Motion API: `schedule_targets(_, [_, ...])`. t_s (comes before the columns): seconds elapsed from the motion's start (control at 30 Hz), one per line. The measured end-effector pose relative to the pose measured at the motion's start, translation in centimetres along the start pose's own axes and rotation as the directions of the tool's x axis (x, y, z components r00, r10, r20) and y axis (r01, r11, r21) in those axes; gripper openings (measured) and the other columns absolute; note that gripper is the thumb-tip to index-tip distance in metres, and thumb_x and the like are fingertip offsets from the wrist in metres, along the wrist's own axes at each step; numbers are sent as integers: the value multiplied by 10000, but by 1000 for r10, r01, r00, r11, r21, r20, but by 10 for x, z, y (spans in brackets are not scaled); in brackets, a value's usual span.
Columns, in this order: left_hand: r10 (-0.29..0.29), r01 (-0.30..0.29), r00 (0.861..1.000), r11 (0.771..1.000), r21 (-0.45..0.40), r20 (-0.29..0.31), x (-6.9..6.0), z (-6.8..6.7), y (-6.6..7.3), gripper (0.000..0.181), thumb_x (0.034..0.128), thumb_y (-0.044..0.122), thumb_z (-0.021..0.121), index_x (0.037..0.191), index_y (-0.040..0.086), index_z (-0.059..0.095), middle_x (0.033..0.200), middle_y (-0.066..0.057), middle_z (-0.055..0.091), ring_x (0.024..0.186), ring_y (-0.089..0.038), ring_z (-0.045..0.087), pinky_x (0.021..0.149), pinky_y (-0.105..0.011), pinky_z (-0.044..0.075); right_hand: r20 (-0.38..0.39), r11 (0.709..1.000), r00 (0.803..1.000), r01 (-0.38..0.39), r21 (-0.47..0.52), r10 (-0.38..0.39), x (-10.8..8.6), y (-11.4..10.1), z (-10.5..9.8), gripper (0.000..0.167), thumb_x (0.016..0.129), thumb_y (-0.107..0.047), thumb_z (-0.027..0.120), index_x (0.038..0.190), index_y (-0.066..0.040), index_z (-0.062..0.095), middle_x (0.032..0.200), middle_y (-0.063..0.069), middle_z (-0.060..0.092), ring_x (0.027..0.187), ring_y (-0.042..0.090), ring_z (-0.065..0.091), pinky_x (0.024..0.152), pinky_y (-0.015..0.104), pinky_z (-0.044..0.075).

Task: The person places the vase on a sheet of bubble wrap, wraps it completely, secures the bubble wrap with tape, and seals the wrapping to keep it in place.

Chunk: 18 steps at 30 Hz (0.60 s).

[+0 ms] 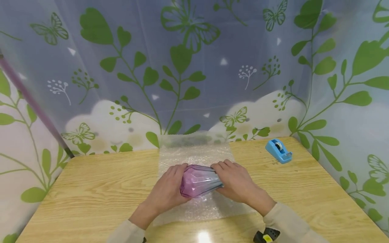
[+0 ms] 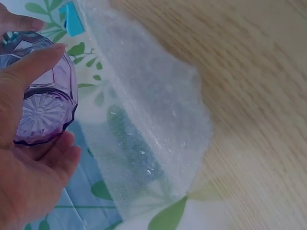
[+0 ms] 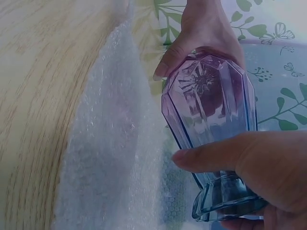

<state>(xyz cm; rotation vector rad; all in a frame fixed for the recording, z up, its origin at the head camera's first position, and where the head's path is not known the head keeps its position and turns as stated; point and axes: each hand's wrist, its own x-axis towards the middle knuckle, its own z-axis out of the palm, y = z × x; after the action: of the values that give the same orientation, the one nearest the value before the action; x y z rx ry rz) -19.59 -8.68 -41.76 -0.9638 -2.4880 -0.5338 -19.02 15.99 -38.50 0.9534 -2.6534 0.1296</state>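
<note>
A faceted glass vase [image 1: 199, 182], purple at one end and fading to blue at the other, lies sideways between both hands. My left hand [image 1: 168, 185] grips its purple end; in the left wrist view the ribbed round base [image 2: 41, 115] shows between thumb and fingers. With the thumb across the glass, my right hand [image 3: 259, 167] holds the blue part near its flared end [image 3: 220, 211]. Beneath the vase a sheet of clear bubble wrap [image 1: 194, 152] is spread on the table, its far edge reaching the patterned cloth. Some fingers are hidden behind the glass.
A blue tape dispenser [image 1: 278, 152] stands at the back right of the wooden table [image 1: 106, 189]. Cloth printed with leaves and butterflies [image 1: 194, 84] hangs behind the table and along both sides. A dark strap with a yellow piece [image 1: 267, 236] is near the right sleeve.
</note>
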Motion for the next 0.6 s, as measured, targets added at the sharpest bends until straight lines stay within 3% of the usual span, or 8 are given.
schedule_targets(0.4, [-11,11,1000,998,64,1,1,5,8,899,524,295,887,1244,-13,446,1084,-142,582,981,-262,572,877,-357,495,27,992,1000,0,-129,4,-1,-3,2,668,635,-315,862,1169,-44,565,1031,81,622,968,268,568,898,415,445])
schedule_targets(0.6, [18,-14,999,996,83,-40,4,6,14,882,541,266,873,1248,-29,437,1081,-159,575,978,-274,569,885,-360,491,-12,975,1000,-11,-222,8,0,-7,4,636,617,-214,808,1140,3,517,964,117,575,918,295,547,910,416,428])
